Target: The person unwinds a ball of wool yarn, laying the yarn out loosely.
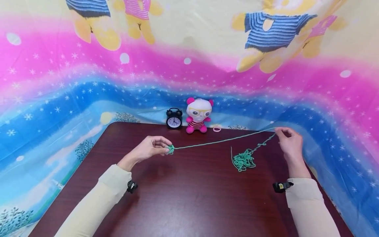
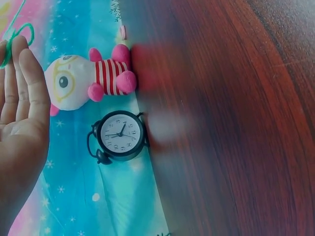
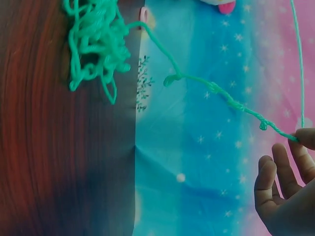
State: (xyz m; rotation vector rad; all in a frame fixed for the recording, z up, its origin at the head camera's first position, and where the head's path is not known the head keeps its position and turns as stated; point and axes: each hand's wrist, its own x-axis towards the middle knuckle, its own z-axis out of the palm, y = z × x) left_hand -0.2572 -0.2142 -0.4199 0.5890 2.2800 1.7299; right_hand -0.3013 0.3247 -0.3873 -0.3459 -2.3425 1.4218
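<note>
Green yarn [image 1: 219, 141] stretches taut between the two hands above the dark wooden table. My left hand [image 1: 151, 148] pinches a small bundle of it, and a loop of the yarn [image 2: 30, 32] stands at its fingertips in the left wrist view. Over the table's right side my right hand [image 1: 290, 143] pinches the strand between thumb and index finger, its other fingers loosely bent. From that pinch a kinked, knotted length [image 3: 231, 98] slopes down to a loose tangled heap of yarn [image 1: 244, 160] lying on the table.
A black alarm clock [image 1: 174, 119] and a pink-and-white panda plush [image 1: 199, 115] stand at the table's back edge, with a small pink ring [image 1: 217, 129] beside them. Behind hangs a patterned cloth [image 1: 189, 79]. The table [image 1: 201, 204] reaches forward between the forearms.
</note>
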